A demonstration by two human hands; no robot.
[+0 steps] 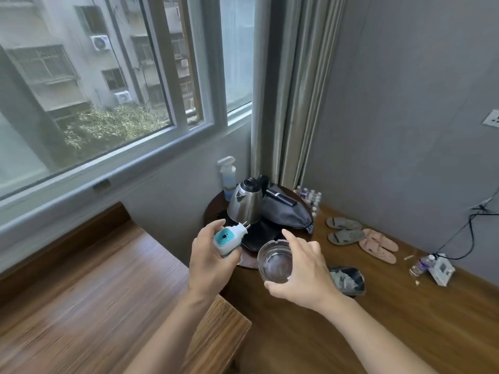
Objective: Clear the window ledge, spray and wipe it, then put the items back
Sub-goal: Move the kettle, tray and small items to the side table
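The left hand [209, 259] grips a white plug-in device [229, 237] (blue face up), the right hand [305, 271] holds a glass ashtray [275, 261] with curled fingers, both near the round worktop [216, 209] with the kettle [246, 201].

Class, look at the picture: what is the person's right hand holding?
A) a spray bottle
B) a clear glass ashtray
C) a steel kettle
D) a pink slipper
B: the right hand grips the rim of the clear glass ashtray, while the kettle stands untouched on the round table.
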